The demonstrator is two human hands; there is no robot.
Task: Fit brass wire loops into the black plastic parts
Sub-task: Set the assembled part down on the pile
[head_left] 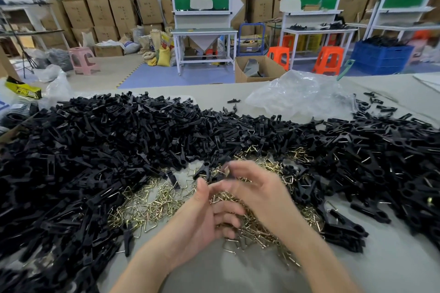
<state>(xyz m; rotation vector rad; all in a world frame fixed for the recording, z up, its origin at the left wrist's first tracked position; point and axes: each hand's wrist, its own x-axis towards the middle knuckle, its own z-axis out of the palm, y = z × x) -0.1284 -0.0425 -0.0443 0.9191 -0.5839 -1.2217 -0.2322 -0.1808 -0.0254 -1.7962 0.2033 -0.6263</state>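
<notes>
My left hand (204, 214) grips a forked black plastic part (205, 169); my right hand (259, 190) pinches a brass wire loop (226, 170); mid-fitting, I judge; aligning comes next.

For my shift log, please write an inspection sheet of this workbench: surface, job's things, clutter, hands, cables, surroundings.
Surface: grey table, mostly covered.
Job's things: black plastic parts heaped left, behind and right; brass wire loops piled in the middle.
Clutter: crumpled clear bag at the far edge; yellow box far left.
Hands: left hand and right hand meet above the loops; grip blurred, cannot tell.
Cables: nothing seen.
Surroundings: cardboard boxes, white benches, orange stools, blue crate.
</notes>
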